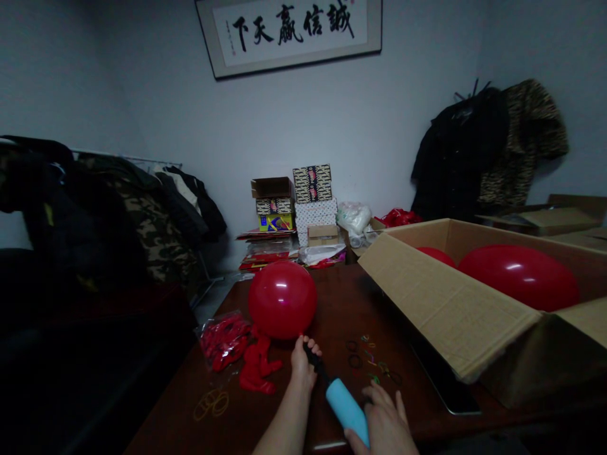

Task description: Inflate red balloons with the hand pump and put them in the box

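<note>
My left hand (pixel 304 361) is closed around the black nozzle end of a balloon pump (pixel 348 411) and the neck of an inflated red balloon (pixel 282 299). The balloon stands just beyond that hand, over the table. At the pump's light blue lower end is my right hand (pixel 385 417), its thumb on one side and its partly stretched fingers on the other. The pump's near end is cut off by the frame. Left of the balloon lie loose uninflated red balloons (pixel 258 366) and a clear plastic bag of red balloons (pixel 224 341).
Rubber bands (pixel 211 404) and small coloured bands (pixel 372 360) lie on the dark wooden table (pixel 332 303). A large open cardboard box (pixel 446 297) at right contains inflated red balloons (pixel 519 278). Beside it lies a black flat device (pixel 446 379). Stacked boxes (pixel 315 218) stand behind.
</note>
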Motion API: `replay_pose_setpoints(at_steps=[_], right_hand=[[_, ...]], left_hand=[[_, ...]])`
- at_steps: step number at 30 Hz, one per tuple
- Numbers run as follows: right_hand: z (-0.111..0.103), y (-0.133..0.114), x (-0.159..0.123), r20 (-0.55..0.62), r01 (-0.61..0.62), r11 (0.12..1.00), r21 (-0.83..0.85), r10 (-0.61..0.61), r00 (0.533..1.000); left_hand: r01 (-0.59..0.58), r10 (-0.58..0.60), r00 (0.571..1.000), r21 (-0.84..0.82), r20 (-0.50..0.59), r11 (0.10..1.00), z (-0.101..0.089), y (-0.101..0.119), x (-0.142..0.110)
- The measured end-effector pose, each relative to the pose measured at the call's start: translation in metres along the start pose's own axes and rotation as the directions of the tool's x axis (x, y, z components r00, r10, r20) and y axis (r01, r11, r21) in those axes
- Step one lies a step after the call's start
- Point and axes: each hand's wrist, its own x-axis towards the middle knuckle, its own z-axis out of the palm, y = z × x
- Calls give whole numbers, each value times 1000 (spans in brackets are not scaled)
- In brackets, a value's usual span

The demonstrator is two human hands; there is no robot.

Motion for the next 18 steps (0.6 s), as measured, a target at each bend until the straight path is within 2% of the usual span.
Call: replay_pose_setpoints(at_steps=[5,8,13,18], right_hand=[[-1,-20,26,-88,-6,998,65,11,996],[4,-25,33,-94,-1,997,82,9,995],[14,-24,25,-39,-38,999,39,39,998],[20,-6,10,-80,-27,999,-17,25,996]], left_hand=[[18,-18,1000,-4,17,1000,-1,-2,-2],[12,-13,1000,24,14,1000,-3,3,0],[12,-12,1000,94,1,995,-2,5,4],[-30,31,999,94,-14,995,3,0,8]])
